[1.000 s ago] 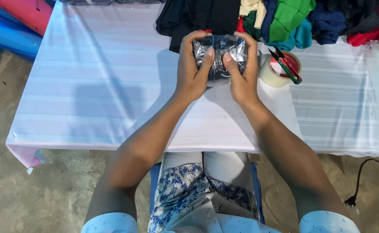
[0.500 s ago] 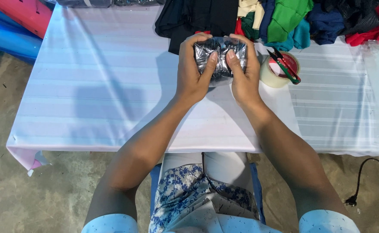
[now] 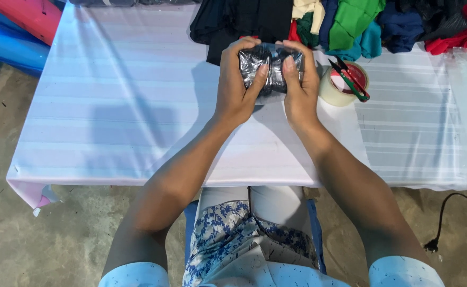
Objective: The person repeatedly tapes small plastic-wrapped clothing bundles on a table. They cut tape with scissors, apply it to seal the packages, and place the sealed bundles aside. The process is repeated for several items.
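Gripped from both sides: left hand [image 3: 235, 85] and right hand [image 3: 300, 82] closed around a small dark bundle in clear, shiny plastic wrap [image 3: 270, 68], thumbs pressed on its near face, fingers curled over the far edge. Held just above the white tablecloth [image 3: 111, 106], at the table's far middle, right in front of a black garment [image 3: 244, 21] and the row of coloured folded clothes [image 3: 361, 24].

Best handled, probably, with even thumb pressure so the film lay flat against the cloth inside, air squeezed toward one open end, slack wrap tucked under rather than bunched. Worth keeping both grips firm, since slick plastic would slip easily.

Long axis of the bundle ran left to right, across the body, broad face turned up toward the camera. Hard to tell through the glare which end was open.

Just right of the right hand: a roll of tape [image 3: 337, 85] with small red-and-green snips [image 3: 353, 81] resting across it.
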